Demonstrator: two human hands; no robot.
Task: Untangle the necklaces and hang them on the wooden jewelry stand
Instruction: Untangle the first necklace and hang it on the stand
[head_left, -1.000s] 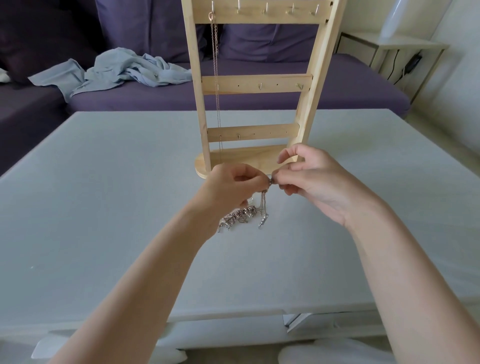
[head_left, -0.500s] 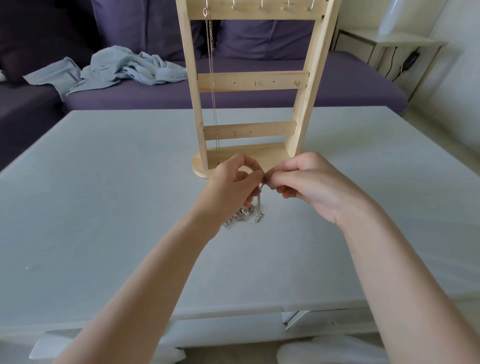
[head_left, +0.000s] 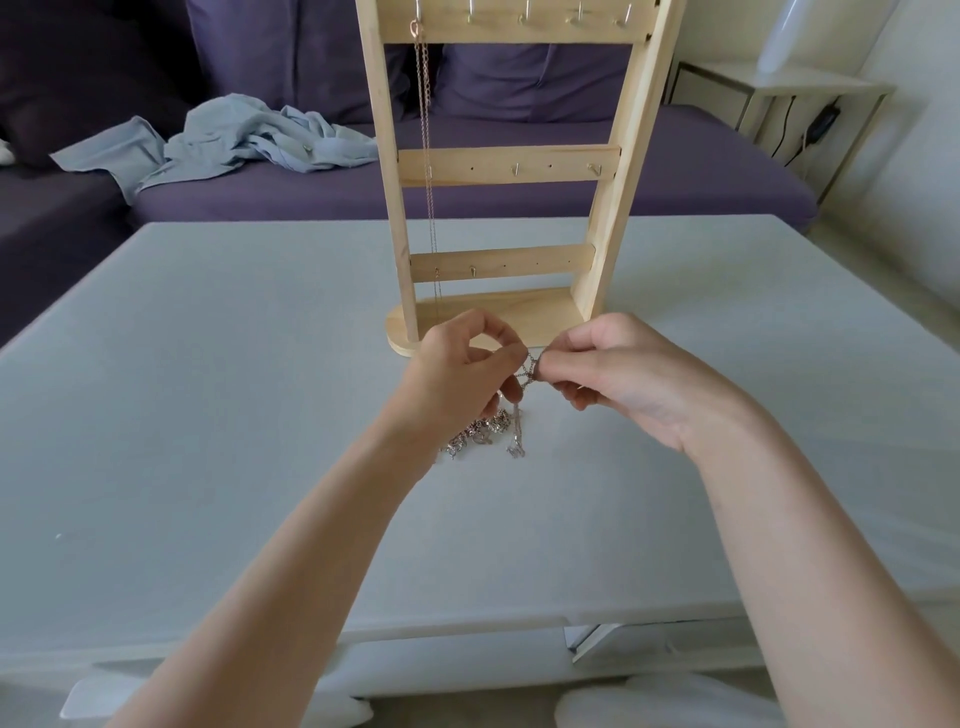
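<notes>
Left hand (head_left: 467, 364) and right hand (head_left: 613, 374) both pinch silver chain knot (head_left: 529, 370) in fingers, likely to pick it apart.

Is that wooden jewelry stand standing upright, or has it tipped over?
Upright. The wooden jewelry stand rests flat on its base on the table, and a thin chain necklace hangs straight down from a top hook.

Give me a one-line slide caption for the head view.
Both hands, left and right, pinch tangled silver necklaces before the wooden stand.
</notes>
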